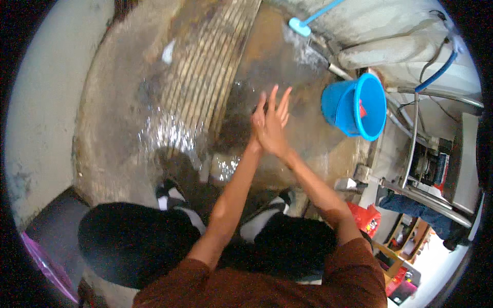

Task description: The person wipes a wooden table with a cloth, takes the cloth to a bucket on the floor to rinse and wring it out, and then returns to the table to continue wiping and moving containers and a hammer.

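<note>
My left hand and my right hand are pressed together in front of me, above the wet concrete floor. The right hand lies over the left and hides much of it. The right hand's fingers are extended and slightly apart, and I see nothing held in either hand. To the right of my hands, a blue plastic bucket is tilted in view with its mouth facing right. Inside it is a small red object.
A ridged concrete strip crosses the floor. Water splashes near a pipe end and a blue brush. Metal rails and a red plastic bag are on the right. A wall bounds the left.
</note>
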A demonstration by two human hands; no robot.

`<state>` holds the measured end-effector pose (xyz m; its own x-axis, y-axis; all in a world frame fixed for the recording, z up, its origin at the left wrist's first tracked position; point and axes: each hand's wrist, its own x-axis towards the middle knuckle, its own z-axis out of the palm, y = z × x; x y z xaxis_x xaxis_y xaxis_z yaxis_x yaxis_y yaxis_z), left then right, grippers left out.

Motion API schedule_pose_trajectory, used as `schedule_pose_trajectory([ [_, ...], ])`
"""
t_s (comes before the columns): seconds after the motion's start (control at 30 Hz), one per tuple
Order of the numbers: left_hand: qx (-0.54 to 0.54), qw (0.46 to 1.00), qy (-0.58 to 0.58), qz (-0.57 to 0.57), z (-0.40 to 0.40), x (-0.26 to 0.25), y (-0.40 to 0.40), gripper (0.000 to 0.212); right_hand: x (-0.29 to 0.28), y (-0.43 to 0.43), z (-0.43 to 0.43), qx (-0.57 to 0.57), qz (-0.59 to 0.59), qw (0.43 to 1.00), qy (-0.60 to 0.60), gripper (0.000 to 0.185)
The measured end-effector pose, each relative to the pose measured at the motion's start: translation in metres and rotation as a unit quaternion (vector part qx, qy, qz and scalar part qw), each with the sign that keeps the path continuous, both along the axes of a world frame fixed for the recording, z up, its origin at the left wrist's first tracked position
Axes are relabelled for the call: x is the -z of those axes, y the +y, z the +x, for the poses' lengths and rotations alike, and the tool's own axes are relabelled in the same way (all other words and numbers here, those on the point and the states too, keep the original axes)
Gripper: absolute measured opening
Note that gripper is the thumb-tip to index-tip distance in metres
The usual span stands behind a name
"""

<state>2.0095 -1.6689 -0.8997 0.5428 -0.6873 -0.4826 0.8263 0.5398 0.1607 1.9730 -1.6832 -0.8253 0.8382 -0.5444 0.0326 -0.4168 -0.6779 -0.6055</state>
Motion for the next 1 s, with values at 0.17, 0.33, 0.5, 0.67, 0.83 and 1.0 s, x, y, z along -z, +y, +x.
schedule_pose_trajectory([
  [0.17, 0.041, 0.981, -0.154, 0.107, 0.001, 0.012, 0.000, 0.049, 0.010, 0.010, -0.010, -0.043, -0.035, 0.998, -0.042, 0.105],
  [0.33, 0.051, 0.906, -0.350, 0.231, 0.010, 0.012, -0.006, 0.049, 0.006, 0.004, 0.023, 0.271, 0.044, 0.943, -0.188, 0.080],
  [0.5, -0.086, 0.746, -0.569, 0.337, 0.017, -0.016, 0.007, 0.050, -0.023, 0.021, 0.023, 0.304, 0.213, 0.884, -0.285, 0.048],
  [0.67, 0.029, 0.853, -0.457, 0.250, 0.015, -0.074, 0.029, 0.049, -0.003, 0.026, 0.006, 0.283, 0.298, 0.851, -0.328, 0.023],
  [0.83, 0.089, 0.877, -0.404, 0.246, -0.002, -0.084, 0.053, 0.047, -0.024, 0.034, 0.003, 0.298, 0.197, 0.890, -0.283, 0.031],
  [1.0, 0.085, 0.888, -0.376, 0.250, -0.015, -0.078, 0.048, 0.045, -0.006, 0.030, -0.006, 0.319, 0.267, 0.865, -0.280, 0.038],
])
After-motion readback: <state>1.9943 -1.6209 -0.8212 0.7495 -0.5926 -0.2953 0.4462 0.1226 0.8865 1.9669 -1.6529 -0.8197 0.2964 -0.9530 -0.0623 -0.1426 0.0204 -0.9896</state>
